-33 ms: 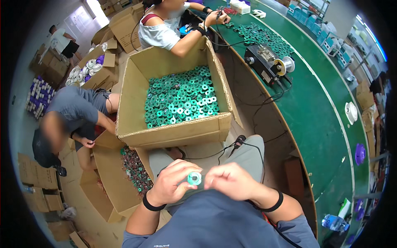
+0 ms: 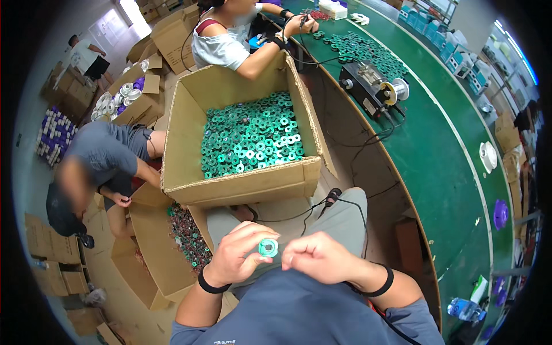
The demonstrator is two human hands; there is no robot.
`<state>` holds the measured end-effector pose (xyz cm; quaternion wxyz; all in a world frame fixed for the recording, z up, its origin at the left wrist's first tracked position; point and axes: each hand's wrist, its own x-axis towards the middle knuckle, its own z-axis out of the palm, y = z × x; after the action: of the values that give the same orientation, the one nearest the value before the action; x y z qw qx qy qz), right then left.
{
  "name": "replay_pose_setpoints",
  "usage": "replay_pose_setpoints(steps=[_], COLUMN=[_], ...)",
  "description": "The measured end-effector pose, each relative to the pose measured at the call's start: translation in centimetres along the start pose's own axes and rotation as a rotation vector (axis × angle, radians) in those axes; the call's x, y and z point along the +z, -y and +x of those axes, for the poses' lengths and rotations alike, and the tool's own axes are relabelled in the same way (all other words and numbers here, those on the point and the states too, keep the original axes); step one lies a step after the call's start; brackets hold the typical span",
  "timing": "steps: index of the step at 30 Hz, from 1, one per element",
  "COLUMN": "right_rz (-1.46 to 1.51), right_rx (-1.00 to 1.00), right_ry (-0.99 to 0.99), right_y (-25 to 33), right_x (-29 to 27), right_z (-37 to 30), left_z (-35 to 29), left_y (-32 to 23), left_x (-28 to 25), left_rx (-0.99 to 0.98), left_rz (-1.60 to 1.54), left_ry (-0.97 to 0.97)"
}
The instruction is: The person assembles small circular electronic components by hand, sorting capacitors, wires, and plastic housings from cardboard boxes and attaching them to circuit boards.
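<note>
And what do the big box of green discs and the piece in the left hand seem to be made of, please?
Box: likely corrugated cardboard, matte brown, with rough edges. Green piece: perhaps coated circuit board, slightly shiny, with a dark central square.

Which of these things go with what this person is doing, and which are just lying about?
Probably part of the job:
Left hand, holding a small green disc
Right hand, close beside the disc
Big cardboard box in front, with many similar discs inside

Probably just lying about, on the green bench:
Plastic bottle
Round purple part
Round white part
</note>
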<state>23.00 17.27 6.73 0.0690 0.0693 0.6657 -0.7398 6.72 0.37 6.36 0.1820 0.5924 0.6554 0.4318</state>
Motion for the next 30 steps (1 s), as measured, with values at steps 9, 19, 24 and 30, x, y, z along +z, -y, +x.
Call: replay_pose_setpoints(steps=[9, 19, 24, 30], right_rz=[-0.116, -0.177, -0.19, -0.11], right_rx=[0.015, -0.34, -0.279, -0.372], right_ry=[-0.079, -0.14, -0.158, -0.275], right_y=[-0.5, -1.7, -2.2, -2.3], right_x=[-1.3, -0.2, 0.3, 0.1], right_z=[-0.2, 0.9, 1.9, 2.5], left_z=[0.3, -0.4, -0.3, 0.3], left_y=[-0.6, -0.5, -3.6, -4.0], left_x=[0.3, 0.9, -1.0, -0.2], left_rx=[-0.011, -0.086, -0.133, -0.142], left_rz=[0.048, -0.012, -0.096, -0.144], left_ry=[0.01, -0.074, 0.004, -0.033])
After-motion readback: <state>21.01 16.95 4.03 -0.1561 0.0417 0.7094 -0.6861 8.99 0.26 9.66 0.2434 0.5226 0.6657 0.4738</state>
